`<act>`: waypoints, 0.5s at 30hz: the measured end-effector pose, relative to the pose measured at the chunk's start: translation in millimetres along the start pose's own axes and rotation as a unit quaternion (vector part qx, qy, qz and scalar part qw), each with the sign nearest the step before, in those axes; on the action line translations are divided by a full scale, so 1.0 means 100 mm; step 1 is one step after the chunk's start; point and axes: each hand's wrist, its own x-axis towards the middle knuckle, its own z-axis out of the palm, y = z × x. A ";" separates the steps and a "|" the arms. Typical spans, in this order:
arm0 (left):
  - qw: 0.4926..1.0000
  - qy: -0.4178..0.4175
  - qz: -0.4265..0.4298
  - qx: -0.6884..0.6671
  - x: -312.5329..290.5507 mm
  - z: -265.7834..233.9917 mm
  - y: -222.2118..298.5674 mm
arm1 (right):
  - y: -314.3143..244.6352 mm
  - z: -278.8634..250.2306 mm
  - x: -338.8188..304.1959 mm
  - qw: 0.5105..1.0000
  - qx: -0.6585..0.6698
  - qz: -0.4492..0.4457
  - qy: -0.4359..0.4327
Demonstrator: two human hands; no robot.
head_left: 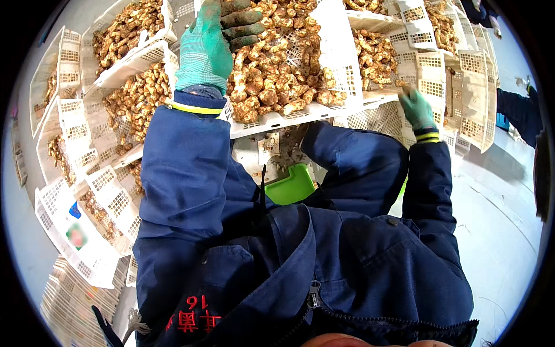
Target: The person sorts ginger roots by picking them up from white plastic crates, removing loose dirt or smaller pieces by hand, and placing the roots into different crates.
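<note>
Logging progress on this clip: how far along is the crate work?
Done: several white crates around already hold ginger. In hand: the left hand rests on the ginger in the front crate; the right hand grips a crate edge. Left: the front crate remains full; whether sorting remains cannot be told.

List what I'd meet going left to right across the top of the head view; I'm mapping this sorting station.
White perforated plastic crates of brown knobbly roots → left hand in green glove → central white crate piled with roots → right hand in green glove → upright white crates.
</note>
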 end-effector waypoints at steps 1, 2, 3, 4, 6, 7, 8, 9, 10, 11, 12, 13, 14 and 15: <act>1.000 -0.018 0.000 -0.023 0.00 -0.01 0.00 | -0.21 -0.09 0.17 0.978 0.073 -0.125 0.148; 0.999 -0.028 0.002 -0.045 0.02 -0.06 -0.04 | -0.72 -0.27 0.24 0.961 0.169 -0.149 0.159; 0.997 -0.035 0.007 -0.068 0.03 -0.14 -0.05 | -1.21 -0.38 0.35 0.968 0.205 -0.113 0.085; 0.999 -0.003 0.016 -0.034 0.03 0.05 -0.11 | -1.38 -0.30 0.48 0.956 0.167 -0.209 0.119; 0.971 -0.149 -0.040 -0.183 0.00 0.08 -0.08 | -1.82 0.02 0.82 0.965 0.085 -0.241 0.056; 0.960 -0.195 -0.060 -0.191 0.05 0.04 -0.13 | -1.97 0.19 1.01 0.982 -0.012 -0.187 -0.010; 0.951 -0.228 -0.073 -0.194 0.07 -0.11 -0.15 | -2.19 0.35 1.12 0.984 -0.018 -0.137 -0.112; 0.976 -0.175 -0.043 -0.119 0.06 -0.05 -0.21 | -2.20 0.52 1.28 0.984 -0.072 -0.105 -0.124; 0.992 -0.116 -0.019 -0.036 0.05 -0.01 -0.25 | -2.17 0.74 1.46 0.984 -0.086 -0.077 -0.134; 0.999 -0.048 0.022 -0.002 0.01 -0.01 -0.30 | -2.35 0.79 1.48 0.982 -0.101 -0.060 -0.145; 0.993 0.033 0.050 0.097 0.10 -0.16 -0.40 | -2.46 0.83 1.46 0.983 -0.117 -0.043 -0.135; 0.999 -0.008 0.031 0.025 0.04 -0.13 -0.37 | -2.46 0.91 1.48 0.985 -0.140 -0.036 -0.095; 0.998 -0.002 0.037 0.043 0.05 -0.14 -0.38 | -2.43 0.97 1.52 0.986 -0.139 -0.047 -0.080; 0.997 0.003 0.043 0.061 0.07 -0.13 -0.39 | -2.39 1.02 1.56 0.987 -0.137 -0.056 -0.065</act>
